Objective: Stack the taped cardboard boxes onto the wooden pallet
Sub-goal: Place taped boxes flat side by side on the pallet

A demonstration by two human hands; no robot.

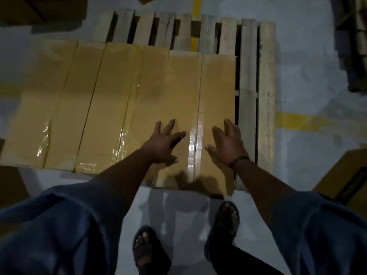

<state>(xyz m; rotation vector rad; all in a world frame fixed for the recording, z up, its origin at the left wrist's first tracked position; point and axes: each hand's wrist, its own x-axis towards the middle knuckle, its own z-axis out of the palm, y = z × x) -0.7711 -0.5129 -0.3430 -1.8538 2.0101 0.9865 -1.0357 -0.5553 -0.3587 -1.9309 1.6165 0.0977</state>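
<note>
Three taped cardboard boxes lie side by side on the wooden pallet [266, 96]. The rightmost box [198, 92] has a shiny tape seam down its middle. My left hand [164, 143] lies on its top left of the seam, fingers spread and straight. My right hand [228, 143] lies on its top right of the seam, fingers straight, near the box's right edge. A middle box [123, 104] and a left box [49, 108] sit beside it. Bare slats show at the pallet's back and right.
Grey floor with yellow lines [301, 122] surrounds the pallet. More cardboard boxes sit at the right [345, 179], the top left [39, 10] and the top right [355, 42]. My sandalled feet [224, 225] stand just in front of the pallet.
</note>
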